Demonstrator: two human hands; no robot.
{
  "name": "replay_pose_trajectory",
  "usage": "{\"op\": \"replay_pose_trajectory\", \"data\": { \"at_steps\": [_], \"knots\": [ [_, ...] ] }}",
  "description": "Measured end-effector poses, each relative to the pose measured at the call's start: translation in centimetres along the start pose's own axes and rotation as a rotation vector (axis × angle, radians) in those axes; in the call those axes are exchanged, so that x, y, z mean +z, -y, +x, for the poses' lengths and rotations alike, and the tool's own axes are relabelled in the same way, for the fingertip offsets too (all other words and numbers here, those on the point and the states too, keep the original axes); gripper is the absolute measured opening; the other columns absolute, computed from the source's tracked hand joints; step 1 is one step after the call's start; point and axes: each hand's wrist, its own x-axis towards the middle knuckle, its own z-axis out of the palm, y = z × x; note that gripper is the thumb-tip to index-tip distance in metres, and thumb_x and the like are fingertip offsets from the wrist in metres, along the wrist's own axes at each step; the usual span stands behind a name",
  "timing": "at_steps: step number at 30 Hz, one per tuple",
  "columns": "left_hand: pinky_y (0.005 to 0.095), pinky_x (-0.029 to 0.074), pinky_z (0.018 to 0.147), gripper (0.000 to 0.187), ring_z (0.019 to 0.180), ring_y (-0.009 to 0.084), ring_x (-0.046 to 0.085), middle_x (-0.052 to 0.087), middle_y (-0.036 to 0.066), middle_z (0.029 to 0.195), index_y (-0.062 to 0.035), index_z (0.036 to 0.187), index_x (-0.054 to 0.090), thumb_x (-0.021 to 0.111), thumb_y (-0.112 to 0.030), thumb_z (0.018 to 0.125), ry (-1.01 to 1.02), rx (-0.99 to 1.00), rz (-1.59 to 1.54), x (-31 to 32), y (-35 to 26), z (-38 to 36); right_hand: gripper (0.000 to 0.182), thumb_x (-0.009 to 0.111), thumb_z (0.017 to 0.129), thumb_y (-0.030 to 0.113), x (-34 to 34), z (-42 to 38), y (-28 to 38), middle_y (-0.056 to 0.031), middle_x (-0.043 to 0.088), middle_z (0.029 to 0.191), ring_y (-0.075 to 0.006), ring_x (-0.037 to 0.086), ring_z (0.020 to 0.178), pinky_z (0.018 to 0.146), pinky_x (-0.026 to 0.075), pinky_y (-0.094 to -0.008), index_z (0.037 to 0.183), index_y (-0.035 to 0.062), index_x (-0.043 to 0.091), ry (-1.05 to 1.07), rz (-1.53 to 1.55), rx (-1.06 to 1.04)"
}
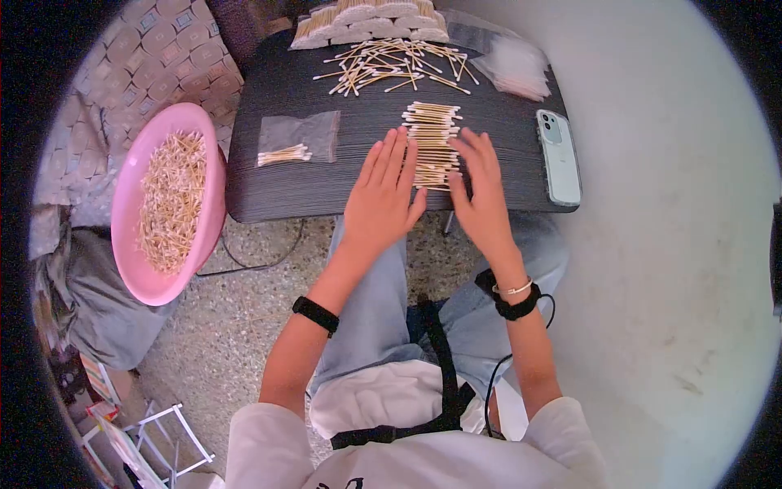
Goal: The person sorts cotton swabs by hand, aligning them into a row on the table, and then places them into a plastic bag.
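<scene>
A column of cotton swabs (433,147), laid side by side, lies on the dark table (366,110) between my hands. Along its left side rests my left hand (381,191), flat with fingers stretched. My right hand (482,191) is at its right side, fingers apart and slightly bent, near the swab tips. Neither hand grips anything. A clear plastic bag (322,134) with several swabs in it lies to the left. Loose swabs (391,61) are scattered farther back on the table.
Bundled swabs (371,23) are stacked at the table's back edge. Clear empty bags (517,69) lie back right, above a phone (559,159). A pink basin (126,204) full of swabs stands left of the table. A white wall (668,244) is at the right.
</scene>
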Motion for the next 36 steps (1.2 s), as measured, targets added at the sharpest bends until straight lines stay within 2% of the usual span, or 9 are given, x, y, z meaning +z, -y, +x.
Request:
{"op": "replay_pose_trajectory", "data": {
  "at_steps": [3,9,14,21,29,36],
  "knots": [
    [0.044,0.022,0.118,0.064,0.143,0.0338,0.029,0.032,0.021,0.152,0.0037,0.145,0.034,0.052,-0.029,0.093,0.007,0.008,-0.004,-0.1,0.2,-0.2,0.045,0.058,0.09,0.012,-0.2,-1.3,0.6,-0.0164,0.036,0.149,-0.0436,0.026,0.14,0.114,0.022,-0.0558,0.135,0.0083,0.051,0.102,-0.17,-0.075],
    [0.0443,0.022,0.118,0.058,0.143,0.0322,0.028,0.032,0.018,0.153,0.0016,0.146,0.032,0.049,-0.024,0.097,0.022,-0.078,-0.066,-0.8,0.9,-1.3,0.048,0.059,0.091,0.016,-0.1,-2.4,0.8,-0.0137,0.033,0.152,-0.0413,0.028,0.139,0.114,0.025,-0.0552,0.138,0.0096,0.05,0.144,-0.288,-0.086],
    [0.0431,0.024,0.118,0.054,0.144,0.0283,0.029,0.034,0.01,0.154,-0.0037,0.147,0.034,0.047,-0.021,0.097,0.146,0.013,0.042,-1.5,1.2,-1.9,0.05,0.059,0.092,0.018,0.3,-3.1,0.5,-0.0091,0.035,0.153,-0.0365,0.03,0.14,0.114,0.028,-0.0514,0.141,0.0105,0.047,0.169,-0.367,-0.117],
    [0.0435,0.023,0.118,0.052,0.144,0.0266,0.029,0.036,0.009,0.153,-0.0063,0.146,0.039,0.046,-0.021,0.097,0.137,-0.01,0.025,-1.5,0.9,-2.1,0.052,0.057,0.093,0.02,-0.1,-3.6,0.7,-0.0028,0.036,0.154,-0.0314,0.031,0.14,0.114,0.029,-0.048,0.143,0.0103,0.045,0.219,-0.397,-0.124],
    [0.0464,0.018,0.119,0.054,0.144,0.0257,0.029,0.034,0.007,0.154,-0.008,0.146,0.039,0.049,-0.023,0.096,0.104,0.051,0.004,-1.7,0.4,-2.2,0.052,0.055,0.094,0.022,0.1,-3.9,0.7,-0.0024,0.036,0.154,-0.0303,0.031,0.141,0.114,0.028,-0.0471,0.143,0.0102,0.044,0.2,-0.432,-0.139],
    [0.0474,0.017,0.119,0.057,0.143,0.0238,0.03,0.035,0.005,0.154,-0.0091,0.148,0.037,0.052,-0.024,0.094,0.207,0.12,0.053,-2.3,0.1,-2.5,0.053,0.056,0.093,0.021,0.0,-3.9,0.8,-0.0024,0.036,0.153,-0.0296,0.031,0.14,0.115,0.027,-0.0472,0.144,0.0112,0.044,0.21,-0.443,-0.148]
  ]
}}
